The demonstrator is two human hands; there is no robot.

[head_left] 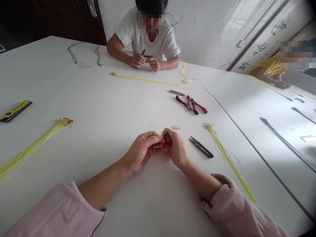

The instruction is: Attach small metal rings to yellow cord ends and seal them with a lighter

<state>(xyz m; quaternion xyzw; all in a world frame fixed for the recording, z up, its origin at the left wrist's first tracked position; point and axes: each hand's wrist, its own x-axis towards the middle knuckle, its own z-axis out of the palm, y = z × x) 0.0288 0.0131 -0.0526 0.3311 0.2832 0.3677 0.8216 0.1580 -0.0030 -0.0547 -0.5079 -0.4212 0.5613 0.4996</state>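
My right hand point(178, 148) is closed round a small black and red object point(168, 138), perhaps a lighter, just above the white table point(103, 98). Touching it from the left, my left hand point(144, 148) pinches a thin yellow cord point(153, 152) whose tail hangs below the fingers. What the fingertips press together is too small to make out. Black thread snips point(201, 147) lie right of my right hand. Beyond them is a bundle of yellow cords point(225, 156) with gold-coloured ends. Tiny dark bits and a small red-marked label point(175, 127) lie just past my hands.
Red and black pliers point(195, 105) and pink tweezers point(177, 92) lie ahead. More yellow cords point(37, 141) and a yellow-black box cutter point(16, 111) are at left. Across the table a person in white point(153, 46) works; another in yellow point(268, 67) sits at right.
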